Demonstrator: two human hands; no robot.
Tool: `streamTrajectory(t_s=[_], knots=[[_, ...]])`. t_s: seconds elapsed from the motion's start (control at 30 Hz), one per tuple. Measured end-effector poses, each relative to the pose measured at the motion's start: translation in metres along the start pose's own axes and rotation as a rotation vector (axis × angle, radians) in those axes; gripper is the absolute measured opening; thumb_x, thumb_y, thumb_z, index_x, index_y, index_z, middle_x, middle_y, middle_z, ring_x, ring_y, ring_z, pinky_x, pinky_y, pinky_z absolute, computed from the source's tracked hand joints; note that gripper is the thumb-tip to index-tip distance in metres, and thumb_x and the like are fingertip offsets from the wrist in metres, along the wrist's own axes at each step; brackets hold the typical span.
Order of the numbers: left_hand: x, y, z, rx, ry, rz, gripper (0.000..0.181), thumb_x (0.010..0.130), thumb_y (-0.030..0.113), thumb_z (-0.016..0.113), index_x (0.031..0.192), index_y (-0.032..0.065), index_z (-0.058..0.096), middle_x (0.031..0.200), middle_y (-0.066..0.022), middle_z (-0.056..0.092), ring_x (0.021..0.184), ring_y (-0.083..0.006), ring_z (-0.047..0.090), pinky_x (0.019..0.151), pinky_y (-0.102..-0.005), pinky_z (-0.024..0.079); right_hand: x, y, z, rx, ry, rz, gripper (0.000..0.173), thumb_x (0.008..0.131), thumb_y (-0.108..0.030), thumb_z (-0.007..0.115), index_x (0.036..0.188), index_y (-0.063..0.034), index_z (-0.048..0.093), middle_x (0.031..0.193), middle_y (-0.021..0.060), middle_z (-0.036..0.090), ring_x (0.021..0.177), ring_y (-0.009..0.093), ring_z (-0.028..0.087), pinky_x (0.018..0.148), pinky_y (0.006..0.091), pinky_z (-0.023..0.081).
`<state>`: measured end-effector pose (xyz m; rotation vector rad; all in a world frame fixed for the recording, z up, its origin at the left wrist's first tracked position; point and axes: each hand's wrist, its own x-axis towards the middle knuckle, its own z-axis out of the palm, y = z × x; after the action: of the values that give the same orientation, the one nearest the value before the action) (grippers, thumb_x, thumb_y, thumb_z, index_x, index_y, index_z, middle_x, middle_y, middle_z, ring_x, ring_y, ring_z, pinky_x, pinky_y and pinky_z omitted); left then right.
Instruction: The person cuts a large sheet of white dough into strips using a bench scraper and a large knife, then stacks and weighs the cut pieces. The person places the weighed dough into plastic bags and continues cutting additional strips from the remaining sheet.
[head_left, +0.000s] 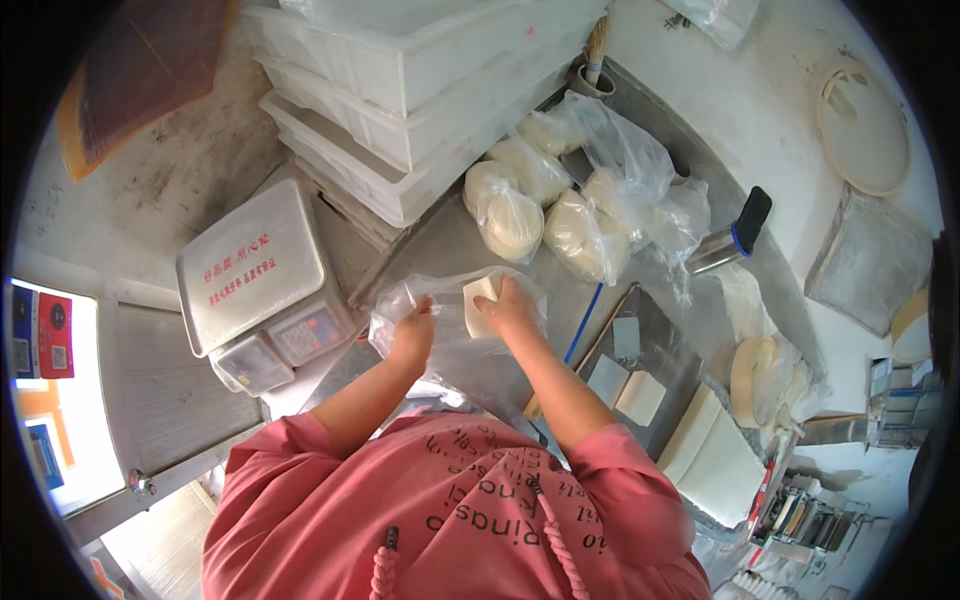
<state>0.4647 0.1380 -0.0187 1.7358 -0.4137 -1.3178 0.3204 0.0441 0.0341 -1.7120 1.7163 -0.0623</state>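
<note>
Between my hands a clear plastic bag is spread above the grey worktop. My left hand pinches the bag's left side. In my right hand is a pale block, apparently dough or a stack of dough sheets, with my thumb across its face. The block is at the bag's right part; whether it is inside the plastic or in front of it I cannot tell. Beyond the bag several round pale dough lumps sit in clear knotted bags.
A digital scale stands left, below stacked white plastic crates. To the right are a blue rod, cut pale blocks, a long pale slab and a steel cup with a black-ended object. A brush stands behind.
</note>
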Motion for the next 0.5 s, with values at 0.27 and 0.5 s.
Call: streamTrajectory(t_s=[0.27,0.5], knots=[[0.027,0.021,0.014,0.716,0.142,0.018,0.055,0.091,0.043,0.040,0.136,0.0107,0.038,0.132,-0.0185,0.044,0.120,-0.0306,0.045,0.100,-0.0357,0.037,-0.012,0.027,-0.019,-0.347,-0.027,0.041,0.056,0.082,-0.038,0.059,0.125,-0.0057,0.044,0.113,0.0192,0.058,0.105,0.035,0.057,0.088,0.0433,0.047],[0.042,-0.017,0.022,0.416,0.299,0.004,0.060,0.088,0.046,0.045,0.136,0.0106,0.038,0.132,-0.0171,0.044,0.121,-0.0304,0.043,0.101,-0.0389,0.034,-0.020,0.015,-0.024,-0.408,-0.032,0.043,0.055,0.083,-0.036,0.059,0.127,-0.0072,0.041,0.113,0.0198,0.058,0.104,0.034,0.058,0.086,0.0428,0.048]])
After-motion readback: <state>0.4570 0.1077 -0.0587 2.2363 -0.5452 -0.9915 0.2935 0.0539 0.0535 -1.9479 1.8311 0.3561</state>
